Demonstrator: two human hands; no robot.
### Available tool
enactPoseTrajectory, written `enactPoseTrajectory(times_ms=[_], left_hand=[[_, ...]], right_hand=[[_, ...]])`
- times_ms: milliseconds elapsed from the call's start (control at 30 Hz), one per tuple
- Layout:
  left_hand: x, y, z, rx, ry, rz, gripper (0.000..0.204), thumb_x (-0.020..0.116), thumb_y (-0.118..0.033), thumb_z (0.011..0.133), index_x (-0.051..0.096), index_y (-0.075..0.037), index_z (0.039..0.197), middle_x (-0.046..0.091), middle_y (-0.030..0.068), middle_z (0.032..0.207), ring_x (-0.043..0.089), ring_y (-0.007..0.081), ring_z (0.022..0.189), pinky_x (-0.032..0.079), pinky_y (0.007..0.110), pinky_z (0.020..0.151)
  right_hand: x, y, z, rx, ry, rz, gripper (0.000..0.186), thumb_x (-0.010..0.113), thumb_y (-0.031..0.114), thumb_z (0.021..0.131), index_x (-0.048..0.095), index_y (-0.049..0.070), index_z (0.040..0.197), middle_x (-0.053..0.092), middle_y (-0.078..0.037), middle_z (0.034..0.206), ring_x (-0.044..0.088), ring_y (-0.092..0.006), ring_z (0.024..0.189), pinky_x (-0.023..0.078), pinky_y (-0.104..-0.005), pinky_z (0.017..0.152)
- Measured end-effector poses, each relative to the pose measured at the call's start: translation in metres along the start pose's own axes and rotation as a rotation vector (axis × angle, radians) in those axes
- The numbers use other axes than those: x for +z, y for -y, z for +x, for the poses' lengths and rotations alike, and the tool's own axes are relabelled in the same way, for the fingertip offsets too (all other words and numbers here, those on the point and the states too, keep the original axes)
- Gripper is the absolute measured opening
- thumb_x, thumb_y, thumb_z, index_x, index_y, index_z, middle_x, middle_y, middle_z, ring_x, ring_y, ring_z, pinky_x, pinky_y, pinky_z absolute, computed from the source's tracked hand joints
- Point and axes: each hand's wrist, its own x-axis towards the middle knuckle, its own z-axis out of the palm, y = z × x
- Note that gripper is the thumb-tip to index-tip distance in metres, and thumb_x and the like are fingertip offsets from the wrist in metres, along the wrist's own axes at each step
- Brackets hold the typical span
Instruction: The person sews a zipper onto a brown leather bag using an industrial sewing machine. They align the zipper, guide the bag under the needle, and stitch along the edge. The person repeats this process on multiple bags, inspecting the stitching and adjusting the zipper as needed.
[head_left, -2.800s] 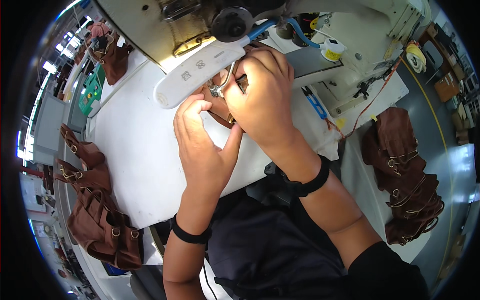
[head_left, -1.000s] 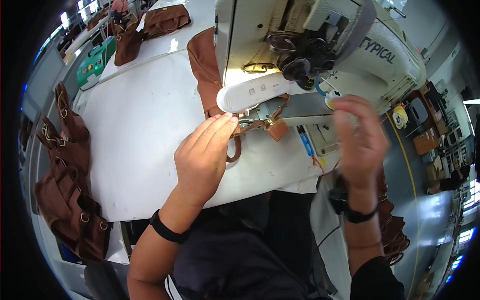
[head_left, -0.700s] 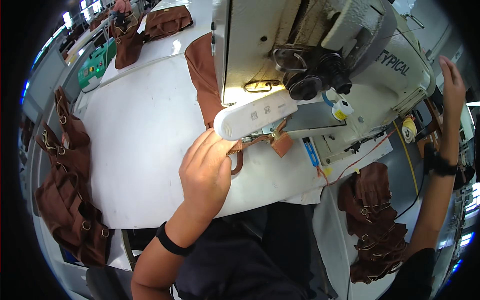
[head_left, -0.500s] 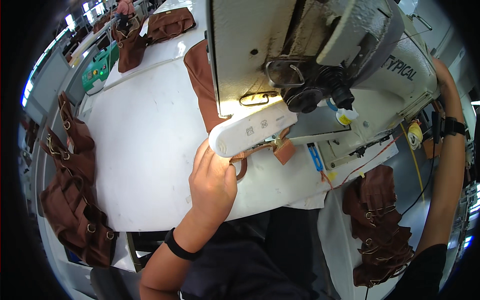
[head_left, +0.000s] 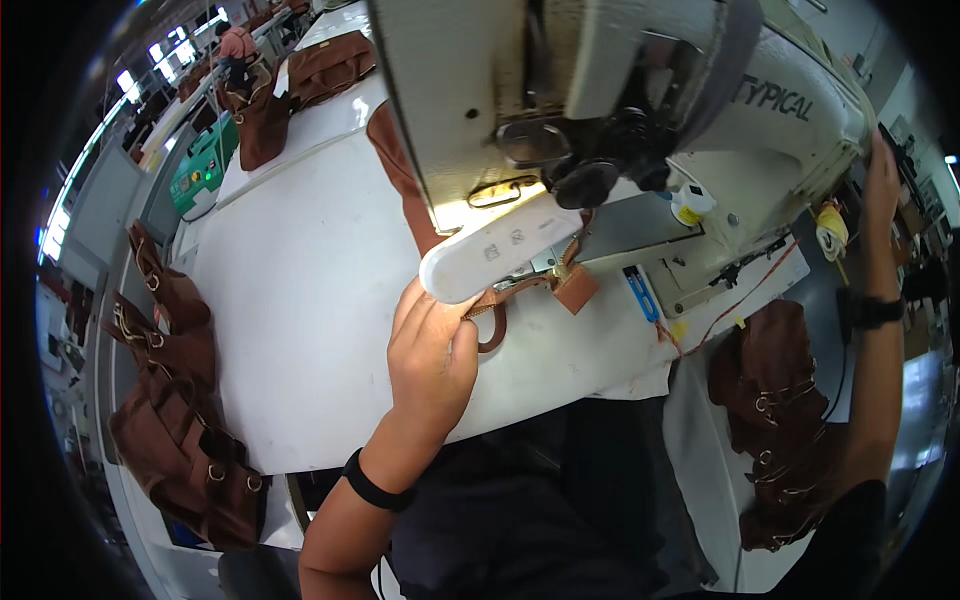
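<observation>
My left hand [head_left: 432, 350] is closed on the edge of a brown leather bag [head_left: 405, 185], its fingertips partly hidden under a white lamp bar [head_left: 505, 245]. A curved brown strap [head_left: 497, 335] hangs by the thumb. A zipper strip runs right from the fingers to a square tan leather tab [head_left: 576, 290], near the needle area of the sewing machine [head_left: 800, 150]. Much of the bag is behind the machine head. My right hand [head_left: 880, 195] lies along the machine's far right end, fingers stretched out and slightly blurred; whatever its palm touches is hidden.
Several brown bags [head_left: 180, 450] line the table's left edge; more [head_left: 775, 400] hang at the right. Blue thread snips [head_left: 642, 293] and a small white bottle [head_left: 692, 204] are near the machine bed. A green machine [head_left: 204, 170] and another person [head_left: 236, 45] are far left.
The whole view has shifted, so the machine appears farther left and the side bags farther right. My right hand has slid lower along the machine's end. My left hand keeps its hold.
</observation>
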Motion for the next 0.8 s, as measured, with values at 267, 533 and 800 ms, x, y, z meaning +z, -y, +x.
enactPoseTrajectory(times_ms=[267, 533, 800], left_hand=[[0.002, 0.0, 0.003, 0.063, 0.022, 0.003, 0.041, 0.058, 0.02, 0.078, 0.069, 0.001, 0.113, 0.07, 0.0217, 0.126, 0.065, 0.0349, 0.121, 0.055, 0.038, 0.098], [-0.003, 0.001, 0.005, 0.08, 0.049, 0.053, 0.04, 0.058, 0.019, 0.078, 0.071, 0.001, 0.111, 0.07, 0.0214, 0.125, 0.065, 0.0351, 0.12, 0.056, 0.038, 0.095], [-0.004, -0.002, 0.009, 0.138, 0.073, 0.076, 0.042, 0.058, 0.019, 0.078, 0.071, 0.001, 0.114, 0.071, 0.0202, 0.123, 0.065, 0.0346, 0.118, 0.057, 0.036, 0.09]], right_hand=[[0.024, 0.043, 0.112, 0.127, 0.532, -0.113, 0.028, 0.074, 0.025, 0.089, 0.076, 0.004, 0.106, 0.073, -0.004, 0.088, 0.061, -0.0156, 0.073, 0.051, -0.0333, 0.069], [0.041, 0.056, -0.038, 0.131, -0.194, 0.342, 0.057, 0.064, 0.042, 0.101, 0.063, -0.001, 0.137, 0.067, -0.011, 0.125, 0.065, -0.0158, 0.106, 0.052, -0.0294, 0.092], [0.034, 0.024, -0.033, 0.099, -0.235, 0.202, 0.059, 0.062, 0.049, 0.099, 0.068, -0.003, 0.127, 0.071, -0.01, 0.106, 0.064, -0.0156, 0.091, 0.051, -0.0312, 0.082]])
